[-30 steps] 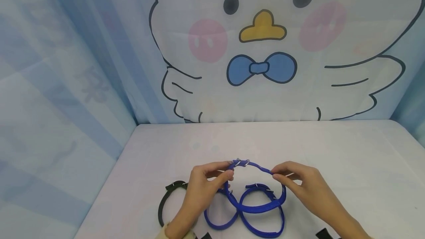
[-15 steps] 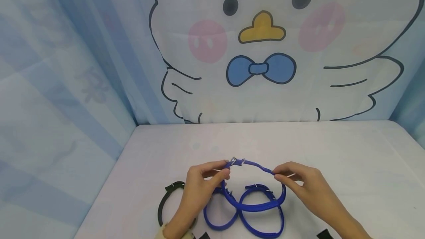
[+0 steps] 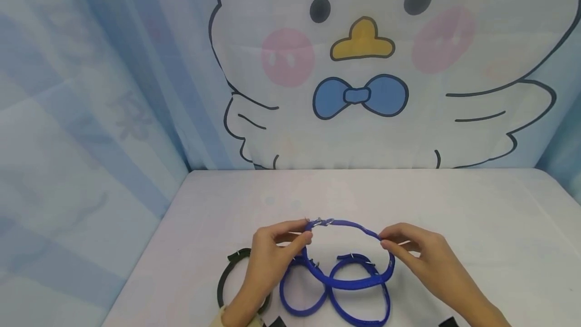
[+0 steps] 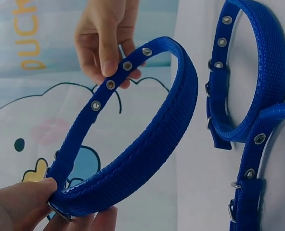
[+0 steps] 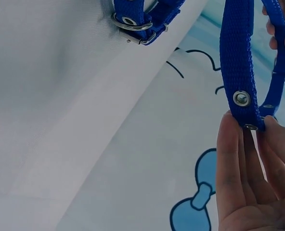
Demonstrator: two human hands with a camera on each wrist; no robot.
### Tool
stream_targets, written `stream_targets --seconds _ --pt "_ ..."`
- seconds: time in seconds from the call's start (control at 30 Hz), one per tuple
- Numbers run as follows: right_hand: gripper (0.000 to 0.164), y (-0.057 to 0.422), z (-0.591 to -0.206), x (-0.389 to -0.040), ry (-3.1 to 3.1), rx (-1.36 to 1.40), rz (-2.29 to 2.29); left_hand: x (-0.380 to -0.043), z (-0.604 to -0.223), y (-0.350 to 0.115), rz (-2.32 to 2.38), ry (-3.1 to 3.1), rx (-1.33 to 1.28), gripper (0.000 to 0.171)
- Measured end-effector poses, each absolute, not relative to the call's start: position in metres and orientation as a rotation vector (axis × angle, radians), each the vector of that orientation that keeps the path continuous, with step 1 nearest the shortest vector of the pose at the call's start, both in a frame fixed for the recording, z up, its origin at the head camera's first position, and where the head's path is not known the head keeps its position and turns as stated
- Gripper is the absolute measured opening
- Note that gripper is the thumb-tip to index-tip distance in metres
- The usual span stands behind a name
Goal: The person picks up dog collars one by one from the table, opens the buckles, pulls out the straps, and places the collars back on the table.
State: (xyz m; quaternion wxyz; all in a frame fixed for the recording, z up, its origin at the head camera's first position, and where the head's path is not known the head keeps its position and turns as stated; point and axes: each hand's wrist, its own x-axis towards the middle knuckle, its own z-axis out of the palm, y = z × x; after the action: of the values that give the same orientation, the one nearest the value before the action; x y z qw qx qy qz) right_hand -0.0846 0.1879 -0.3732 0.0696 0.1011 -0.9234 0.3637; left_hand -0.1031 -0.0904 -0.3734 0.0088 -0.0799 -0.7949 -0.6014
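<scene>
Left hand (image 3: 271, 254) and right hand (image 3: 426, 256), nearly closed, pinch a blue collar (image 3: 351, 284) above the surface (image 3: 481, 211), whose far edge lies well beyond, by a printed curtain (image 3: 386, 140)

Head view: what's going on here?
A person's left hand and right hand hold up a closed blue woven strap loop. The left fingers pinch it beside its metal buckle, the right along its eyelets. Two similar blue loops and a dark green loop lie on the white table.
</scene>
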Motion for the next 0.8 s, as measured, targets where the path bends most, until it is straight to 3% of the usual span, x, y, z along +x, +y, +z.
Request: stream_targets --seconds 0.23,0.8 --pt "0.017 0.189 -0.375 -0.084 -2.792 0.268 1.054 -0.104 -0.372 -0.098 -1.859 -2.442 -0.181 0.029" --pt "0.037 0.196 -0.369 -0.082 -2.773 0.157 0.961 -0.104 -0.368 -0.102 -1.915 -2.354 -0.204 0.028"
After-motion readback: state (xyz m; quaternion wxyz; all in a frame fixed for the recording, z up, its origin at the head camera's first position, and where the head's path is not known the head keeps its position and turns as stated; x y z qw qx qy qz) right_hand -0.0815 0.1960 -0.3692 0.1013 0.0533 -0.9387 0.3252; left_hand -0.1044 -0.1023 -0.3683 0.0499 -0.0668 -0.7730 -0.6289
